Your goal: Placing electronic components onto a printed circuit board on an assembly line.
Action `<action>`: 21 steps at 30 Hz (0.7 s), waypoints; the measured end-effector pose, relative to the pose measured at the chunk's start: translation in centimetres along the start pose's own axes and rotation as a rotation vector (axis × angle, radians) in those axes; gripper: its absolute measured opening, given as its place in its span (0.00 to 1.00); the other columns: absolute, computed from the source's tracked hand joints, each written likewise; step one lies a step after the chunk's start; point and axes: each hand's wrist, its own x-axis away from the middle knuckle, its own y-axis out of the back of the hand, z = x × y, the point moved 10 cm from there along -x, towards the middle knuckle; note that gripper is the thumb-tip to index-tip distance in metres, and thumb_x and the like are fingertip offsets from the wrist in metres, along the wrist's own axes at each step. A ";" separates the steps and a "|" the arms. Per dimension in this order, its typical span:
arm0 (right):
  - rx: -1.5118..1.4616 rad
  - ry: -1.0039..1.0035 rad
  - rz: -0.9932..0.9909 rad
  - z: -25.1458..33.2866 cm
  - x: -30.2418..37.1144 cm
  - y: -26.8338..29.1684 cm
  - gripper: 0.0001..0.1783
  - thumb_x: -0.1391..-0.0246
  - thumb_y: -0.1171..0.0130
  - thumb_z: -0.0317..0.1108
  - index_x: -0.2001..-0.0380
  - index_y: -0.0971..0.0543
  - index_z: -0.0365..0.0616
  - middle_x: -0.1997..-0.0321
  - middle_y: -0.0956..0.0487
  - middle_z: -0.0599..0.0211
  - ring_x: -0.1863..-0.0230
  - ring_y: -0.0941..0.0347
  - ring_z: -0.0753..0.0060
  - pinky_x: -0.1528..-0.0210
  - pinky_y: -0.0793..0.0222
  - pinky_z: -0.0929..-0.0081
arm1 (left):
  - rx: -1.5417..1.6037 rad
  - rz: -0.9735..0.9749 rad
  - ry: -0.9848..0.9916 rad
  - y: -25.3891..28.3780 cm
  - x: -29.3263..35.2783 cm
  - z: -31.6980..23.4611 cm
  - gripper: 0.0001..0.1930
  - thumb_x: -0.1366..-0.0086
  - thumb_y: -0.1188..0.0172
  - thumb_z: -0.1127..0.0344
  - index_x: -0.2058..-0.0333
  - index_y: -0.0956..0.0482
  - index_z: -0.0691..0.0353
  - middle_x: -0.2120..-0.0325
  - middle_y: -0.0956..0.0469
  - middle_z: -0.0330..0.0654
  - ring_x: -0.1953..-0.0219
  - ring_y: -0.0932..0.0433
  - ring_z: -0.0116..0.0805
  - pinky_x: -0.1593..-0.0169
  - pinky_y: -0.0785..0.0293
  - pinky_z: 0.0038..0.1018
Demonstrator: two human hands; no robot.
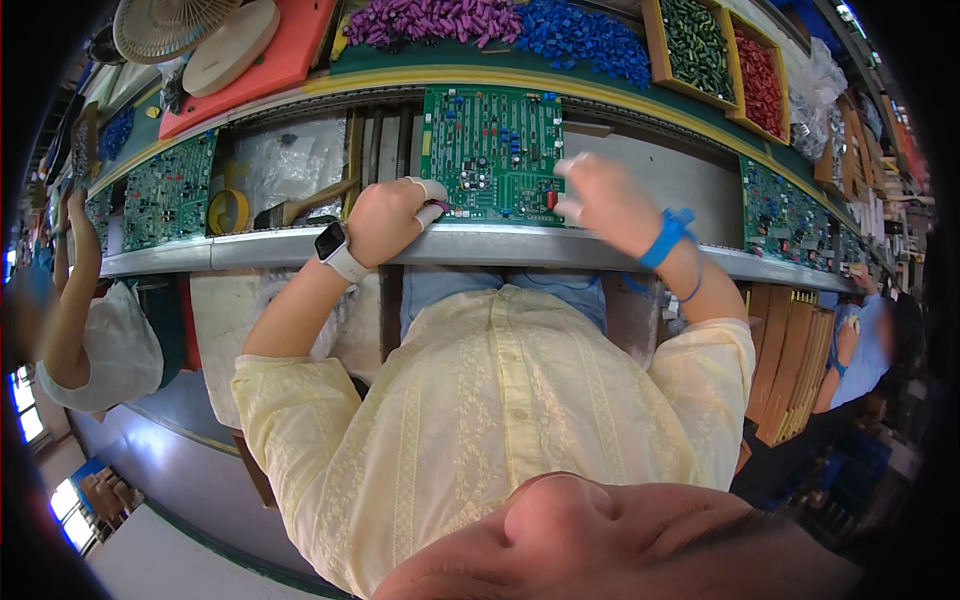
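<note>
A green circuit board (pixel 490 150) filled with small parts lies across the rails in front of me. At its lower left corner is my left hand (pixel 395 218), with white covers on its fingertips. The thumb and forefinger are closed on what looks like a small purple component (pixel 444 207), mostly hidden by the fingers. My right hand (pixel 608 200), blurred by motion, is at the board's right edge. Its thumb and fingers are apart, with nothing visible between them. A red component (pixel 551 200) stands on the board beside that thumb.
Purple parts (pixel 430 22), blue parts (pixel 580 42), a box of green parts (pixel 697 50) and a box of red parts (pixel 760 82) line the shelf beyond. More boards lie left (pixel 168 195) and right (pixel 785 210). A brush (pixel 300 207) and yellow tape roll (pixel 229 212) sit left. Co-workers flank me.
</note>
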 end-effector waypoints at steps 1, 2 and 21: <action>-0.016 -0.003 -0.105 -1.6 -0.3 2.3 0.13 0.59 0.40 0.32 0.67 0.24 0.38 0.71 0.25 0.56 0.65 0.28 0.53 0.60 0.33 0.64 | -0.010 0.014 0.015 -0.2 0.0 0.2 0.08 0.48 0.40 0.68 0.68 0.22 0.60 0.72 0.22 0.47 0.70 0.23 0.44 0.65 0.26 0.32; 0.012 -0.151 -0.113 -4.4 -1.2 4.3 0.13 0.58 0.40 0.33 0.67 0.24 0.39 0.70 0.24 0.54 0.64 0.28 0.52 0.59 0.32 0.63 | -0.022 0.029 0.036 -0.3 0.2 0.5 0.08 0.48 0.40 0.68 0.68 0.22 0.60 0.72 0.22 0.46 0.70 0.23 0.44 0.64 0.27 0.32; 0.372 -0.838 -0.073 -39.6 -0.1 8.7 0.22 0.46 0.48 0.38 0.48 0.31 0.46 0.52 0.27 0.50 0.51 0.31 0.48 0.50 0.34 0.56 | -0.063 0.024 -0.097 -0.6 -0.1 -0.7 0.05 0.47 0.43 0.67 0.70 0.22 0.57 0.78 0.24 0.45 0.73 0.24 0.44 0.68 0.28 0.35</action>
